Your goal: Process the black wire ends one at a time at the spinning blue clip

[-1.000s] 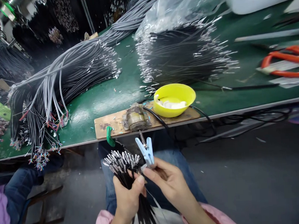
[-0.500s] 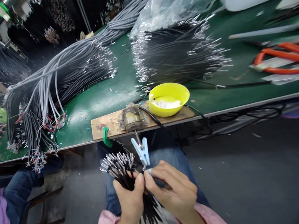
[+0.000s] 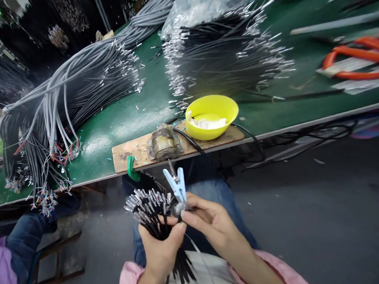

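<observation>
My left hand is closed around a bundle of black cables, whose stripped silver ends fan upward. My right hand is closed, thumb and fingers pinched on the end of one black cable beside my left thumb. Just above that pinch, a light blue clothespin hangs from the shaft of a small taped motor. A silvery blur surrounds the clothespin's lower tip, touching or very near my right fingertips. A thin pale strand trails down below my hands.
On the green table, a wooden board with a green clamp carries the motor. A yellow bowl holds white material. Black cable piles, grey cables and orange-handled scissors lie around. Another person's leg shows at left.
My right fingers have risen around the clothespin's lower tip, where a silvery blur now shows. The left hand keeps the bundle. The whole view has shifted slightly.
</observation>
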{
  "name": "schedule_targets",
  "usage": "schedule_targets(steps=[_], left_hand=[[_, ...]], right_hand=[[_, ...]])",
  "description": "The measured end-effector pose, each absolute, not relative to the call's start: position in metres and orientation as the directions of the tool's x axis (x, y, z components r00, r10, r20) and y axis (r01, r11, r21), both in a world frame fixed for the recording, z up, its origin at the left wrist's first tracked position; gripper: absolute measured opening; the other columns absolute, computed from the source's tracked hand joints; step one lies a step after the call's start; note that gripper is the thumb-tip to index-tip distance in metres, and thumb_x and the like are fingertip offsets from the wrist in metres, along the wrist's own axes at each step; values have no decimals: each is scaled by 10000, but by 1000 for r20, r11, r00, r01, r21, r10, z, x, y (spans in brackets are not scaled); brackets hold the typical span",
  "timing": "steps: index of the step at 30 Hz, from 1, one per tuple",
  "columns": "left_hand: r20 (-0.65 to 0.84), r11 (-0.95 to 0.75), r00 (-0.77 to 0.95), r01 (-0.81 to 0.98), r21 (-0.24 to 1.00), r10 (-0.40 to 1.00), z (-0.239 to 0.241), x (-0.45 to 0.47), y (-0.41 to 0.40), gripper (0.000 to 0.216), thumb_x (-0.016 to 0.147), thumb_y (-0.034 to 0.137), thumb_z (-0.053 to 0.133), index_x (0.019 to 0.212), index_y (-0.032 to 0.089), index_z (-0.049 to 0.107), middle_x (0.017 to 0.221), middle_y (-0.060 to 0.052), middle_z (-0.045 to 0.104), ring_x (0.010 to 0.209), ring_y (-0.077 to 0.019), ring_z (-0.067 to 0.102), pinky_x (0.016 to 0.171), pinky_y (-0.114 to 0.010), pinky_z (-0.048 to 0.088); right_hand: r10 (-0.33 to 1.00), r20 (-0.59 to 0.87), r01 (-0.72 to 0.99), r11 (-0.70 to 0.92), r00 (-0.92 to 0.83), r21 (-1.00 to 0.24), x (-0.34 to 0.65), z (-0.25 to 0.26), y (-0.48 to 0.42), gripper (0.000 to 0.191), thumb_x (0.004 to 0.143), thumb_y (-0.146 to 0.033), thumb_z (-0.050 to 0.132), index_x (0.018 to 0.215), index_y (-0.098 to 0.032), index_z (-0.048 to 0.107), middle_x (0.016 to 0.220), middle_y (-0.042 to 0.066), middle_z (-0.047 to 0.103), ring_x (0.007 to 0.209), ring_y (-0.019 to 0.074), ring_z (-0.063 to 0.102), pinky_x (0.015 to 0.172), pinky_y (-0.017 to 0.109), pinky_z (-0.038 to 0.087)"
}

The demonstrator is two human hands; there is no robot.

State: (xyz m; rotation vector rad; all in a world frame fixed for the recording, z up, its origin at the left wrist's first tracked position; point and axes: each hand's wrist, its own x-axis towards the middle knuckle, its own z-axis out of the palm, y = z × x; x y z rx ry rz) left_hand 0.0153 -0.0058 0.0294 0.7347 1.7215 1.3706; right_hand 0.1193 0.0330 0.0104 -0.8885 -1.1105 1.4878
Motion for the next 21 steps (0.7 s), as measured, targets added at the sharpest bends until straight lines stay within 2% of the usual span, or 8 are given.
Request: schedule_targets(steps=[4,7,10,12,14,16,18,21], left_hand=[[-333,289,-409,-167,943,849,28,14,-3,338,583,381,765,512,163,517,368,75,465,321,-49,397,341,-185,326],[-347,293,-390,-194,936,853,29,13,-1,352,603,373,755,494,161,495,365,78,451,327,-42,386,354,-180,317],[-292,256,-442,-139,956,848,29,15,-2,265,562,296,782,545,158,557,452,55,538,385,-63,458,401,-192,378],[-237,224,-514,-87,971,824,28,16,-3,242,516,263,800,586,165,591,545,27,606,481,-107,551,495,-225,454],[-208,207,-541,-63,976,815,28,18,-3,252,493,276,809,577,169,597,584,6,633,557,-147,599,590,-268,494],[-208,202,-512,-69,977,834,28,18,-3,259,490,302,811,549,169,596,569,-4,635,560,-159,605,616,-285,501],[-219,208,-473,-78,975,853,28,17,-2,266,496,312,812,526,163,593,534,0,620,504,-137,578,548,-259,487],[-276,251,-368,-117,961,888,27,11,1,282,536,349,797,530,155,592,429,45,533,353,-70,450,370,-198,374]], right_hand=[[961,274,-26,276,43,-961,116,12,26,205,805,-197,564,601,-199,543,561,-2,504,523,144,489,481,250,413],[908,414,92,408,61,-908,118,13,22,151,777,-99,560,669,-202,577,591,7,558,563,159,523,523,267,433],[926,376,80,372,37,-925,125,11,24,160,782,-114,561,650,-204,572,588,8,566,548,156,528,508,262,435],[945,315,78,308,91,-948,130,8,27,180,788,-148,561,617,-205,566,570,9,553,530,154,522,479,254,425],[954,266,66,259,136,-964,134,7,31,169,791,-188,566,625,-205,588,575,16,559,541,161,532,471,252,428],[965,240,24,239,104,-971,136,7,33,133,797,-228,570,680,-203,630,625,35,589,578,173,555,494,257,451],[972,234,-24,234,9,-972,137,8,33,110,791,-266,589,737,-200,658,692,55,616,621,183,572,530,268,470],[973,208,-80,200,-103,-976,134,8,33,153,780,-314,620,684,-199,650,667,50,605,626,187,552,564,286,461]])
